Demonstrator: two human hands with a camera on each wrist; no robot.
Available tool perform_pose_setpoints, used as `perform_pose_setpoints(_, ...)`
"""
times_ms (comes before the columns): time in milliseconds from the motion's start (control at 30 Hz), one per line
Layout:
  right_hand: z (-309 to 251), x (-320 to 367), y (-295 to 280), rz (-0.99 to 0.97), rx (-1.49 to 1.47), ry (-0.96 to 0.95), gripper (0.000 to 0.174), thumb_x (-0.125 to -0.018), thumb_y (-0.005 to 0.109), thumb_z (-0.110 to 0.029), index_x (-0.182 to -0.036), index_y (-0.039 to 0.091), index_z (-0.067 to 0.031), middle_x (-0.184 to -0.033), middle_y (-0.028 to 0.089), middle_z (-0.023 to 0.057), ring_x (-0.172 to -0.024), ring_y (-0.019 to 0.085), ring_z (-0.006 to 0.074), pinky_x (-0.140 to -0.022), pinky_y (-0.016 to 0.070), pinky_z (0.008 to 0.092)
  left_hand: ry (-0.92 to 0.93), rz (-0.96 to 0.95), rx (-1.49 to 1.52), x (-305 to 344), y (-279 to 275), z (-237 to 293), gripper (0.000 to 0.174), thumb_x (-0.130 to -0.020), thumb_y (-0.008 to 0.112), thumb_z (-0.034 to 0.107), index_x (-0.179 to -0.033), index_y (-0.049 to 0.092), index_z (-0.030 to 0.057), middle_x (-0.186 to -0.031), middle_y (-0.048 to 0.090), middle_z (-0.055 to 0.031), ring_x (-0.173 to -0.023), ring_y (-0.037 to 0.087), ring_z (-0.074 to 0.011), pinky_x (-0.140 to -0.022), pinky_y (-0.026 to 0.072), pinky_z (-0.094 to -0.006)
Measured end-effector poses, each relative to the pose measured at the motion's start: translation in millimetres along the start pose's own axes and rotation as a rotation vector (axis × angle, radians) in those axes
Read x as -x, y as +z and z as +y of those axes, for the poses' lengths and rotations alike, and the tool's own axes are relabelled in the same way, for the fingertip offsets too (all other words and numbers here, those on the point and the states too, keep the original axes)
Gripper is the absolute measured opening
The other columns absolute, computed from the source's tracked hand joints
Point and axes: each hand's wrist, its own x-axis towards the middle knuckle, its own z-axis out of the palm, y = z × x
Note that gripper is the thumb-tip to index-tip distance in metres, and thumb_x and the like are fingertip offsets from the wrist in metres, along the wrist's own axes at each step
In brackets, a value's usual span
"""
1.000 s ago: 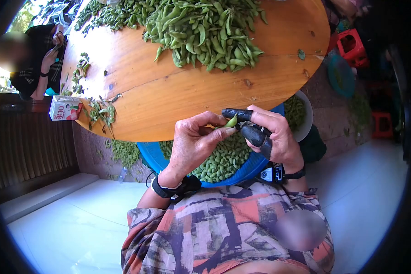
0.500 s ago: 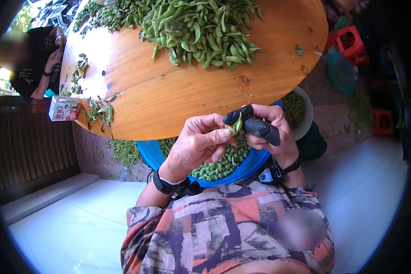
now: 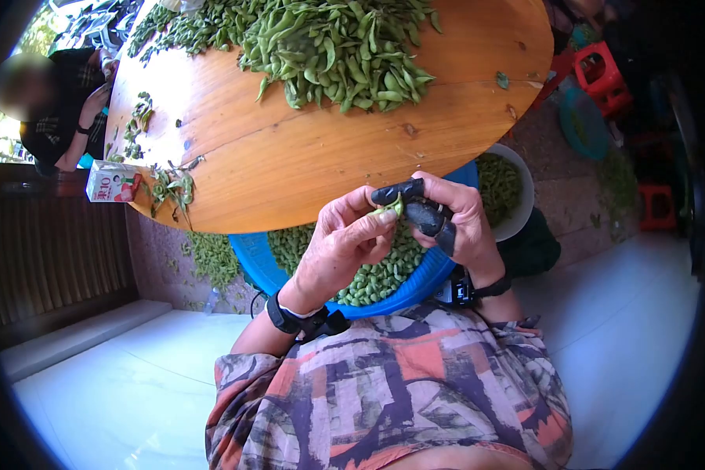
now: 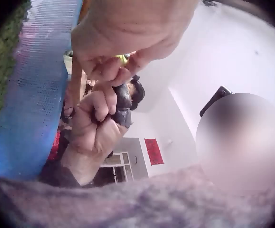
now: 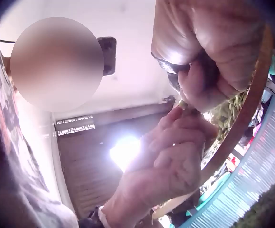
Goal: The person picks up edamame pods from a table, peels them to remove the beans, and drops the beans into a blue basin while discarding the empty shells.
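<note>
You have the pod (image 3: 392, 208) pinched from both ends at the centre of the head view. Your left hand (image 3: 338, 249) grasps one end between thumb and forefinger; your right hand (image 3: 456, 221) grasps the other between the two digits that wear the black finger covers (image 3: 424, 213); neither hand is slack. The pod hangs in the air over the blue basin (image 3: 252, 265), which fills the middle of the frame just below your hands and holds a layer of green beans (image 3: 372, 276); the edge of the wooden table (image 3: 290, 160) runs just above your knuckles.

In both wrist views your fingertips crowd the pod, so I cannot tell whether its seam has opened. Work by feel: set the covered thumb on the seam and let the bare left fingers only steady the end. Press along the pod rather than across it, since a hard squeeze would likely shoot a bean sideways. Hold the pod low and over the basin's centre, not its rim; a bean that skips could land on the floor or in the white bowl (image 3: 527, 205) at the right. The heap of pods (image 3: 337, 47) lies at the top of the frame, well apart from your hands.
</note>
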Motion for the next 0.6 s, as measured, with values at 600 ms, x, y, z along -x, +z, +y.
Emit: perform_pose_setpoints(600, -10, 3, 14, 0.022, 0.855, -0.491, 0.031, -0.061, 0.064, 0.006, -0.091, 0.061, 0.0027, -0.081, 0.047, 0.014, -0.07, 0.055, 0.0333, -0.06, 0.0453, 0.0375, 0.082, -0.026, -0.002, 0, 0, -8, 0.016, -0.093, 0.048, 0.003, -0.108, 0.051, 0.0048, -0.09, 0.059, -0.0055, -0.068, 0.057, -0.0143, -0.058, 0.0462, -0.0269)
